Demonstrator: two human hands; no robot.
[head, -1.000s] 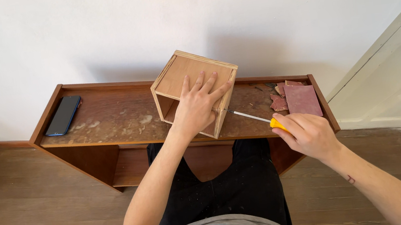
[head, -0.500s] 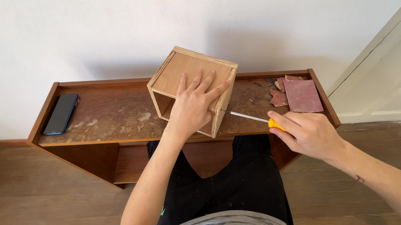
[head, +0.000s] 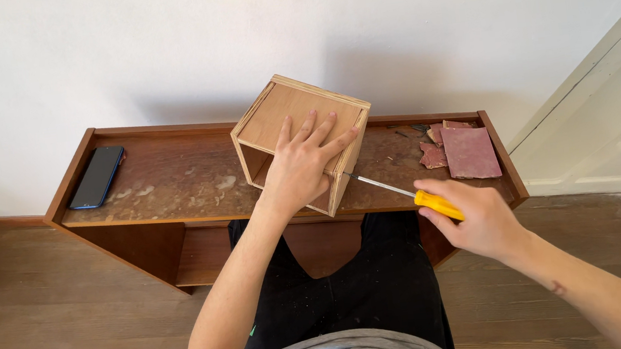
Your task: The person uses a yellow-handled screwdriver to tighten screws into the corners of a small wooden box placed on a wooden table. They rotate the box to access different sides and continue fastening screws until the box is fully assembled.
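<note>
A light plywood box [head: 281,111] stands tilted on the low wooden shelf unit [head: 163,176], its open side facing left and toward me. My left hand [head: 301,164] lies flat on the box's top panel with fingers spread, pressing it down. My right hand [head: 471,218] grips a screwdriver with a yellow handle [head: 439,204]. The metal shaft [head: 378,184] runs up and left, and its tip meets the lower right edge of the box.
A dark phone [head: 97,176] lies at the shelf's left end. Pieces of reddish sandpaper [head: 468,152] rest at the right end. White wall behind, a white door [head: 608,117] to the right, wooden floor [head: 47,321] below. My knees sit against the shelf front.
The view has shifted slightly. My right hand has pushed the screwdriver left, so that the tip now reaches the box's edge. My left hand stays on the box.
</note>
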